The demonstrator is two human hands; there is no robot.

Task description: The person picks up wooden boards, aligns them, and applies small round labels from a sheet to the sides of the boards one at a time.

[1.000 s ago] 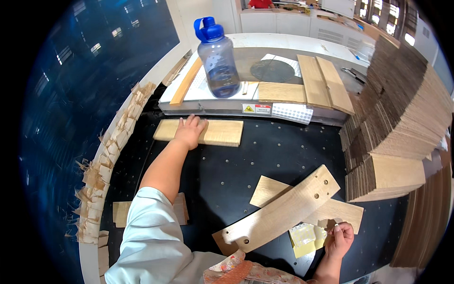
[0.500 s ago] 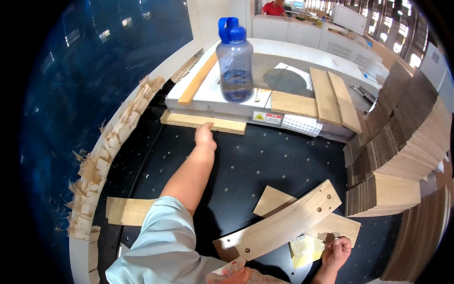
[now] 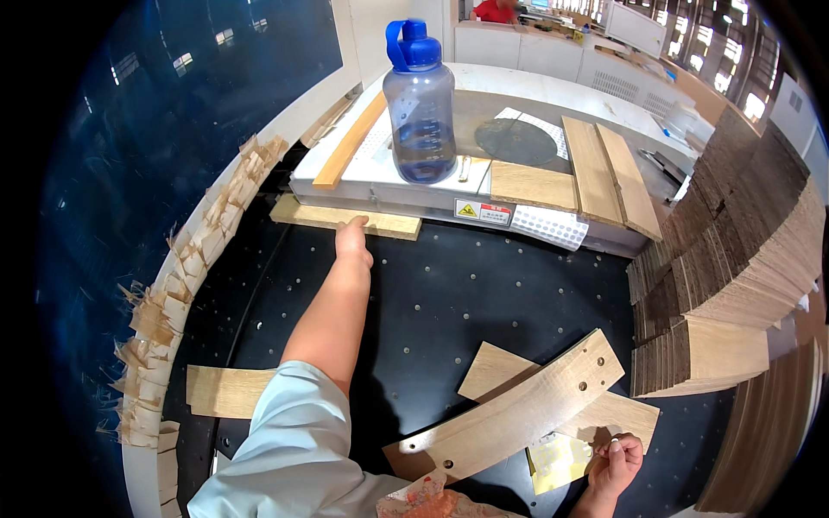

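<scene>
- Touching the near long edge of the pale wood plank [image 3: 306, 213] with the left hand [image 3: 352, 244], a little right of the plank's middle; cannot tell whether gripping or only pressing, with the fingers partly hidden
- Pinching a small white piece [image 3: 615, 444] between thumb and forefinger of the right hand [image 3: 617, 468], beside a yellow sheet [image 3: 560, 473] and well apart from the pale wood plank
- On a black table [image 3: 466, 324] dotted with round pale studs, close along the front of a white ledge [image 3: 401, 198]
- Bearing also, nearer the body, a drilled board [image 3: 509, 414] laid across a plain board [image 3: 484, 371]
- Stacked high at the right with brown boards [image 3: 734, 276]; topped on the ledge with a blue-capped bottle [image 3: 423, 125]
- Backed by white cabinets [image 3: 553, 56] and a person in red [image 3: 496, 10]; bordered at left by a dark blue panel [image 3: 207, 112]
- Pointing left to right along the pale wood plank's long axis, roughly parallel to the ledge, with the right end slightly nearer the body and the left end toward the blue panel
</scene>
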